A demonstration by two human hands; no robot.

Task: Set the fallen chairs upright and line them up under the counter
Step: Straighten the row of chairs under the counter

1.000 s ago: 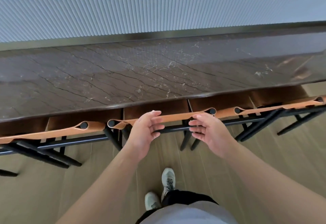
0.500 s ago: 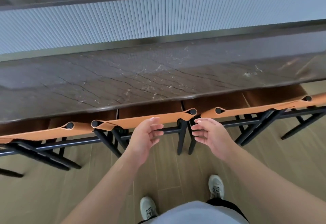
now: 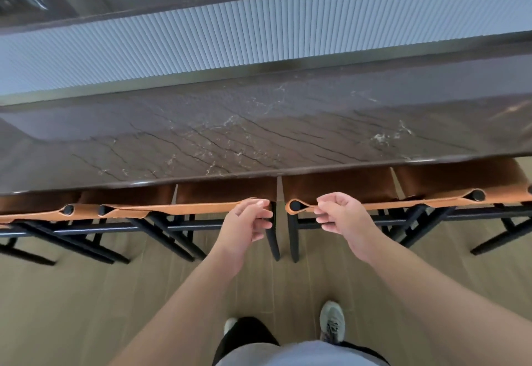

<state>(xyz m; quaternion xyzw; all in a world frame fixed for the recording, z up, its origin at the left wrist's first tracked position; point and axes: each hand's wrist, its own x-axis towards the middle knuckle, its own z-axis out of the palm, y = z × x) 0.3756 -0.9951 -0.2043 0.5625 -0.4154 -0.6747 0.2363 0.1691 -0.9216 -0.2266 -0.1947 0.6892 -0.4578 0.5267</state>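
A: Progress? Chairs [image 3: 178,210] are standing upright in a row, seats tucked under the surface [image 3: 259,141]. Nothing is lying on the floor in view.

B: Grips? Left hand [image 3: 247,221] is hovering at one backrest's end, fingers loosely curled, holding nothing; contact unclear. Right hand [image 3: 339,213] is pinching the next backrest's strap.

A: Hidden? Row ends are running off both edges; seats are sitting shadowed. Judging only spacing remains.

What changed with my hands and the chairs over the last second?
Both hands came off the middle chair's backrest and shifted right. Now the left hand is at that backrest's right end, and the right hand is at the left end of the next chair, fingers curled; an actual grip isn't clear. Your feet stepped right too. The chairs stayed upright under the counter.
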